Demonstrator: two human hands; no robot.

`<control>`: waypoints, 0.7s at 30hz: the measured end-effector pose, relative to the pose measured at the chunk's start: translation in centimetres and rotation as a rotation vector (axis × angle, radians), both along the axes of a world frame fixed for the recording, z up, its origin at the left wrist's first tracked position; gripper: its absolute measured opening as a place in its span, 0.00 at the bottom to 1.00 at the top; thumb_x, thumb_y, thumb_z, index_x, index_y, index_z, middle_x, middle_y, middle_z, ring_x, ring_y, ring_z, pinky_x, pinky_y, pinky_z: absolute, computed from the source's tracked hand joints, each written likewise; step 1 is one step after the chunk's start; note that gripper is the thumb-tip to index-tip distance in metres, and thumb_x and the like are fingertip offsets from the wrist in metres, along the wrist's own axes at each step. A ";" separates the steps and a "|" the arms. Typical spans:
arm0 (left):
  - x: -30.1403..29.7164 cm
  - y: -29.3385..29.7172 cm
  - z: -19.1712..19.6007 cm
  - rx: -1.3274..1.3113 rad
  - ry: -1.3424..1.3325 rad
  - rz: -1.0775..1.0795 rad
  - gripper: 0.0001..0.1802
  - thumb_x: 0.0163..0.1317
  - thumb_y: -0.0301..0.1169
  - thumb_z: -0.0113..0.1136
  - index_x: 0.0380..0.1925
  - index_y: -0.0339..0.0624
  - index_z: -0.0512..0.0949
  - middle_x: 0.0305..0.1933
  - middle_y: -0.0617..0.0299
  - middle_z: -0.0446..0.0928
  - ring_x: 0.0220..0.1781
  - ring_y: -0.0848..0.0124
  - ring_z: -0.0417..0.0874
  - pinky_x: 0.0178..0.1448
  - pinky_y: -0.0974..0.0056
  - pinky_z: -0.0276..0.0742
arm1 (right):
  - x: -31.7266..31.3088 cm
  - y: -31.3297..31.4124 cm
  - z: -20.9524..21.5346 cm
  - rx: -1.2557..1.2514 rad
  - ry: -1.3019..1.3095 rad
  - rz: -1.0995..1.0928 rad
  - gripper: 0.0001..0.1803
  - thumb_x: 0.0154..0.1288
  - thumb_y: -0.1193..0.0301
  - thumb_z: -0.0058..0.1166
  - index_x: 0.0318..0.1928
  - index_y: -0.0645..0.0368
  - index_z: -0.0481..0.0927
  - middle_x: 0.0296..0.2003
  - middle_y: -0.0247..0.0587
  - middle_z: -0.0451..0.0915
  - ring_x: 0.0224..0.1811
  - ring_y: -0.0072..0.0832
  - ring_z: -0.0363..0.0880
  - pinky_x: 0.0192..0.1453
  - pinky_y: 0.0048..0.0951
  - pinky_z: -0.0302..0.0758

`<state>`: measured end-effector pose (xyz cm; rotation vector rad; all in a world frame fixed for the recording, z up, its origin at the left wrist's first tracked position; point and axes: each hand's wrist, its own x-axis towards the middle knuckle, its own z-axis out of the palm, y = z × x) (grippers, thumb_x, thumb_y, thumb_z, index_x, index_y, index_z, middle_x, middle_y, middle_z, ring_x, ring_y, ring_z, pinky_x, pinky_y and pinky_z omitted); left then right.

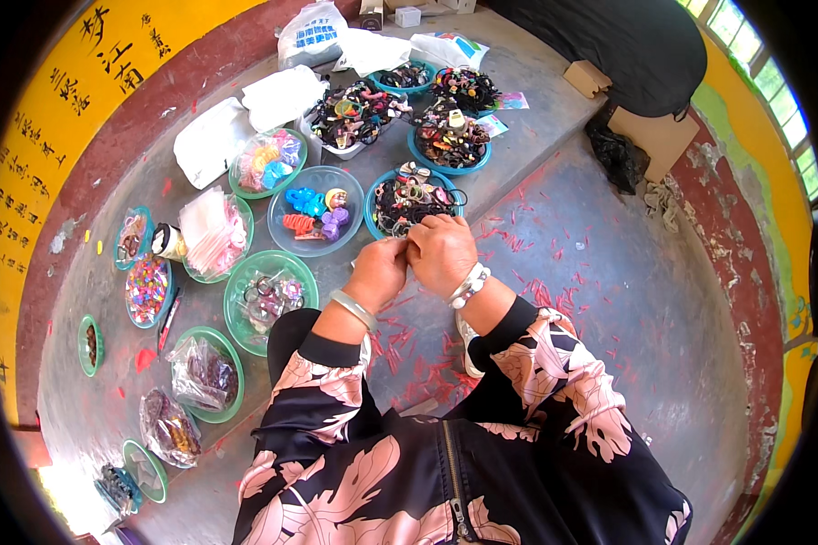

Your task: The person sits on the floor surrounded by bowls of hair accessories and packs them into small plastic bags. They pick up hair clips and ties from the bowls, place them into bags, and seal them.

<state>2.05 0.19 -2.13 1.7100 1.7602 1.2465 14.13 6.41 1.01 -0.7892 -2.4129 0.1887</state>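
My left hand [378, 271] and my right hand [442, 252] are pressed together in front of me, fingers curled around something small that the hands hide. They hover just this side of a blue bowl [375, 195] filled with dark hair ties and rings. A silver bangle sits on my left wrist and a white bead bracelet on my right. Just left of the hands stands a green bowl [244, 277] of metal clips, and beyond it a clear bowl [282, 232] holds coloured hair claws.
Many more bowls and plates of hair accessories, beads and plastic bags spread over the grey concrete floor to the left and ahead. White bags [211, 138] lie at the back. Red scraps [536, 292] litter the floor. Cardboard boxes [656, 136] and a black bag sit at the right.
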 end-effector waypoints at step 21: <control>-0.7 0.1 0.3 0.018 -0.350 -0.031 0.12 0.62 0.32 0.50 0.36 0.34 0.77 0.27 0.53 0.78 0.28 0.68 0.80 0.32 0.68 0.73 | 0.8 0.8 1.5 -0.033 0.187 0.083 0.03 0.48 0.71 0.54 0.26 0.53 0.80 0.22 0.34 0.75 0.29 0.34 0.74 0.35 0.35 0.66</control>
